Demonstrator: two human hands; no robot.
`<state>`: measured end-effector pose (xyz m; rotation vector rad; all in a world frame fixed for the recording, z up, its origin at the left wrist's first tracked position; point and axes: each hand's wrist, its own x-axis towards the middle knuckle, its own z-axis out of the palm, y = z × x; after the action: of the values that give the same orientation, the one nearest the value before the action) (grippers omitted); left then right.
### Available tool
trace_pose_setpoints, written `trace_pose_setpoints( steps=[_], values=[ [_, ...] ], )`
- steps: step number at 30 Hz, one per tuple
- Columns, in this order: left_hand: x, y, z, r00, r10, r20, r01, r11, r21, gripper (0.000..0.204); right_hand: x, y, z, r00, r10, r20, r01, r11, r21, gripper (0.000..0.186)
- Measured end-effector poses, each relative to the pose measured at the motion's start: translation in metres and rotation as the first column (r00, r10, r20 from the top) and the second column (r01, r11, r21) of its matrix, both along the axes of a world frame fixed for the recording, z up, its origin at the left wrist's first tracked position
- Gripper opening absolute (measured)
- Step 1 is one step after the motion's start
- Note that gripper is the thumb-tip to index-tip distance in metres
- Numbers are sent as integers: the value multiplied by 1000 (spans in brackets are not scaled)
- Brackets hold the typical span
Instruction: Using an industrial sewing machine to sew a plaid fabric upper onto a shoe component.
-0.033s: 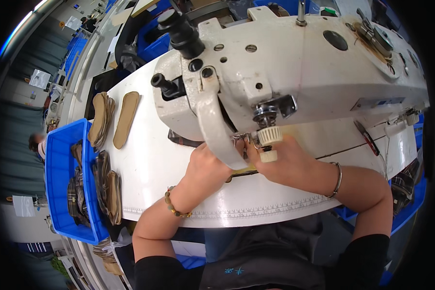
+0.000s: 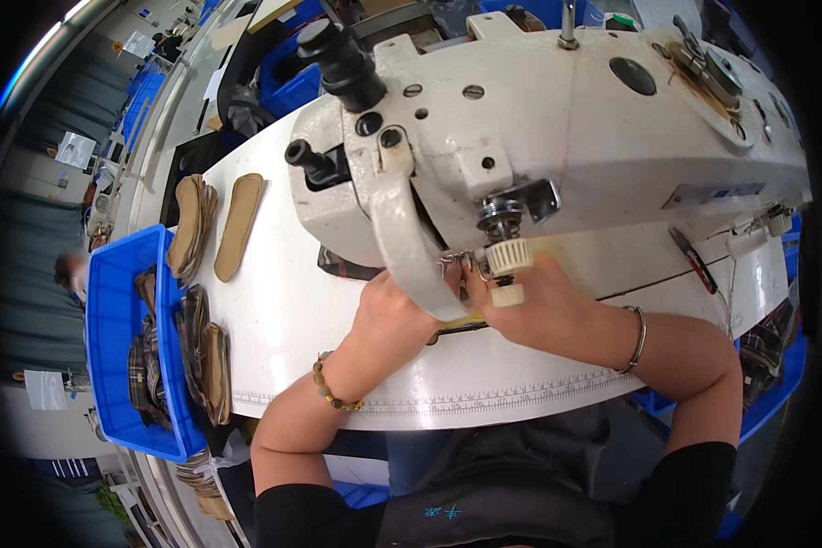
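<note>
Both my hands meet under the head of a white sewing machine (image 2: 521, 110), close to its needle area. My left hand (image 2: 395, 309) is closed, its fingers curled over a dark plaid fabric piece (image 2: 345, 265) whose end sticks out to the left. The machine's curved white lever (image 2: 406, 237) crosses in front of its fingertips. My right hand (image 2: 543, 301) is bent inward from the other side, behind the cream tension knob (image 2: 510, 256); its fingers look closed, but what they grip is hidden. A bit of yellow (image 2: 470, 318) shows beneath the hands.
Tan padded strips (image 2: 239, 228) and a stack of them (image 2: 192, 228) lie on the white table (image 2: 292, 347) at left. Beside it stands a blue bin (image 2: 110, 347) with plaid pieces. Red-handled snips (image 2: 694, 262) lie at right. A printed ruler (image 2: 484, 398) follows the front edge.
</note>
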<state>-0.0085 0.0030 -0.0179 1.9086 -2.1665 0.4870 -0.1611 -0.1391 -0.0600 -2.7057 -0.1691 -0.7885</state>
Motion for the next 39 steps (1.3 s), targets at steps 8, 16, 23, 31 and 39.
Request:
trace_pose_setpoints(
  steps=[8, 16, 23, 31, 39],
  values=[
    [1, 3, 3, 1000, 20, -14, -19, 998, 57, 24, -2, 6, -6, 996, -67, 50, 68, 998, -9, 11],
    [15, 4, 10, 985, 69, -158, -41, 984, 176, 27, -7, 18, 7, 997, -78, 10, 78, 959, -272, 10],
    [15, 1, 10, 985, 46, -169, -25, 992, 123, 24, -7, 18, 12, 997, -68, 20, 71, 965, -254, 12],
    [12, -1, 10, 985, -26, -168, 34, 998, 44, 32, -8, 18, 14, 998, -66, 2, 65, 972, -225, 11],
    [17, -4, 5, 987, 63, -147, -54, 996, 70, 23, -9, 19, 18, 998, -56, 4, 55, 973, -224, 10]
  ],
)
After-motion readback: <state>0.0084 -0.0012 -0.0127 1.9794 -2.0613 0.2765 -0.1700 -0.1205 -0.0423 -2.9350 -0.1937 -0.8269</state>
